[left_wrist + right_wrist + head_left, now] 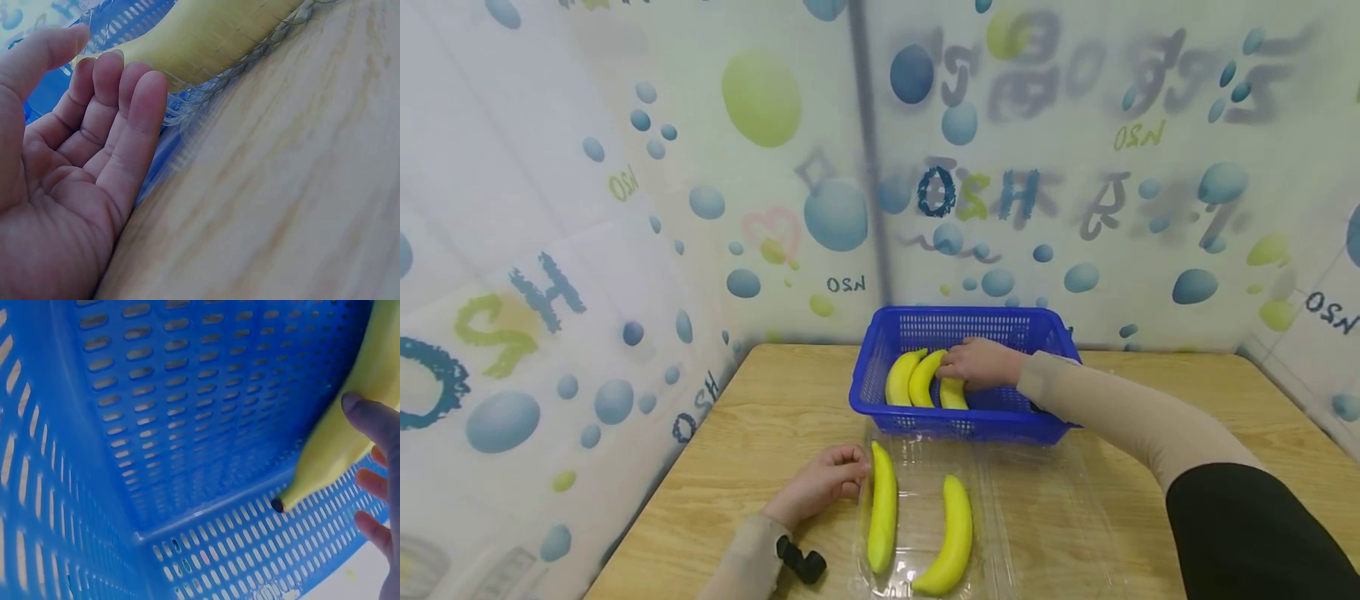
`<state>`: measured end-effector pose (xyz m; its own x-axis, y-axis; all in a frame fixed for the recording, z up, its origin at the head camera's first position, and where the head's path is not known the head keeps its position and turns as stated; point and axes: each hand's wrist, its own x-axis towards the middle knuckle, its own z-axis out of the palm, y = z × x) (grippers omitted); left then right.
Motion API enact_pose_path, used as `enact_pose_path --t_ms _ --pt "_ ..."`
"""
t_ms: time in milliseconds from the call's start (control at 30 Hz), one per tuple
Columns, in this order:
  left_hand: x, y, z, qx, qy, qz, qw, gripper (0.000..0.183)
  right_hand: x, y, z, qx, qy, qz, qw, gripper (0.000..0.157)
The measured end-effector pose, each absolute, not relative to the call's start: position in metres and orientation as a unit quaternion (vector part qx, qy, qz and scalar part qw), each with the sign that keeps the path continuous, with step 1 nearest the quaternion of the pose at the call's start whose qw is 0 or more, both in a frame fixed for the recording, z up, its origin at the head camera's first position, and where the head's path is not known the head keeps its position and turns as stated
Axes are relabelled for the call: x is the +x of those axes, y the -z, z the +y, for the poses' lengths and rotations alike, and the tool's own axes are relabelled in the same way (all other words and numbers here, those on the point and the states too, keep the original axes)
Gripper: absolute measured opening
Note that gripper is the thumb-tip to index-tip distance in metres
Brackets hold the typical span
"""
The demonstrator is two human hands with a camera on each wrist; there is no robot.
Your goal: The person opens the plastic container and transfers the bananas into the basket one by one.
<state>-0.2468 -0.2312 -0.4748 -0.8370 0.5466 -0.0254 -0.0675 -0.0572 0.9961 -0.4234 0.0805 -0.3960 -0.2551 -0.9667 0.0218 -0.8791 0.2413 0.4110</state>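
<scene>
My right hand reaches into a blue plastic basket and grips a yellow banana. The thumb lies along one side of it, with fingers on the other. Two more bananas, one at the left and one in the middle, lie beside it in the basket. My left hand is at the left edge of a clear plastic container, fingers loosely bent and thumb apart, fingertips by its wall. Inside that container lie a left banana and a right banana, spaced apart.
The container's clear lid spreads flat to the right on the wooden table. A patterned curtain stands close behind the basket and on both sides. A small black device is strapped to the left wrist.
</scene>
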Motion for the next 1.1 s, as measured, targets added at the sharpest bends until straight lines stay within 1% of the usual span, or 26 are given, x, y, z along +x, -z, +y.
enact_pose_path --t_ms 200,300,433,600,667,767,900,967,1100 --pt "-0.246 0.474 -0.231 0.184 -0.706 0.648 0.22 0.009 -0.419 0.384 0.087 0.53 0.169 -0.824 0.106 0.05" --pt "-0.246 0.475 -0.231 0.187 -0.708 0.645 0.218 0.01 -0.42 0.379 0.092 0.494 0.166 -0.849 0.083 0.051" --pt "-0.247 0.476 -0.233 0.189 -0.707 0.646 0.217 0.011 -0.417 0.372 0.094 0.448 0.144 -0.882 0.033 0.052" --pt "-0.247 0.475 -0.233 0.185 -0.7 0.652 0.224 0.011 -0.414 0.369 0.097 0.39 0.138 -0.909 -0.038 0.064" --pt "-0.247 0.476 -0.233 0.181 -0.7 0.653 0.225 0.011 -0.414 0.369 0.097 0.376 0.131 -0.915 -0.06 0.066" --pt "-0.247 0.475 -0.233 0.179 -0.7 0.655 0.224 0.01 -0.414 0.369 0.096 0.375 0.108 -0.915 -0.101 0.063" --pt "-0.246 0.475 -0.232 0.182 -0.7 0.654 0.222 0.009 -0.412 0.371 0.097 0.38 0.081 -0.908 -0.159 0.056" --pt "-0.246 0.474 -0.232 0.184 -0.701 0.653 0.222 0.009 -0.412 0.373 0.097 0.384 0.071 -0.904 -0.173 0.052" --pt "-0.247 0.475 -0.233 0.184 -0.703 0.651 0.22 0.01 -0.412 0.375 0.095 0.401 0.054 -0.896 -0.183 0.046"
